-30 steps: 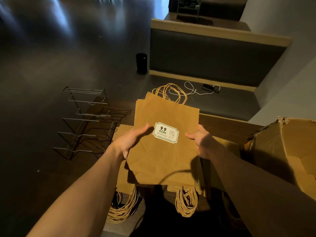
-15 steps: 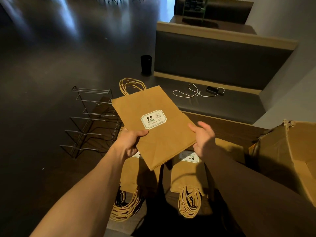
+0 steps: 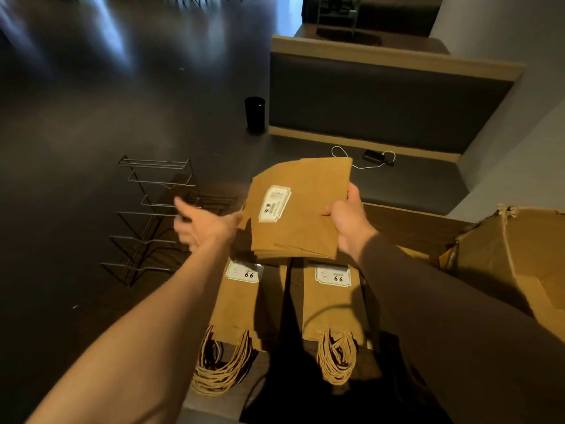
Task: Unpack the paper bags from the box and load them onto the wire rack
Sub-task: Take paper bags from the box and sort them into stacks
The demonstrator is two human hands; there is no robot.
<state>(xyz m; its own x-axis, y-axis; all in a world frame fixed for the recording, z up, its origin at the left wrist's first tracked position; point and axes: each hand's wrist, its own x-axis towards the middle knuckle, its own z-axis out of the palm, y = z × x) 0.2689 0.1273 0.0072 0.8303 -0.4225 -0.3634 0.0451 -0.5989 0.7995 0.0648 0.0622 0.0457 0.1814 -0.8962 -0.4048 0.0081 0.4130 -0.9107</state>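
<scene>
One hand, the right (image 3: 347, 221), grips a bag sheaf (image 3: 301, 209) beside the rack (image 3: 153, 218); left hand (image 3: 204, 224) spread wide, evidently to guide loading.

"9.9" on white label of left bag stack (image 3: 244, 272), "9.9" on right bag stack (image 3: 334, 275), held bags' label (image 3: 273, 204) blurred

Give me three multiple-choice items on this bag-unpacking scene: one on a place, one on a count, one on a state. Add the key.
1. The wire rack stands where?
A. left of the held bags
B. inside the box
C. on the bench

2. How many stacks of bags lie flat below the hands?
A. one
B. two
C. four

3. The left hand is:
A. gripping the rack
B. open, holding nothing
C. pinching a label

Key: 1 A, rack sits left of the held bags; 2 B, left stack and right stack; 3 B, its fingers are spread while the right hand grips the bags.
</scene>
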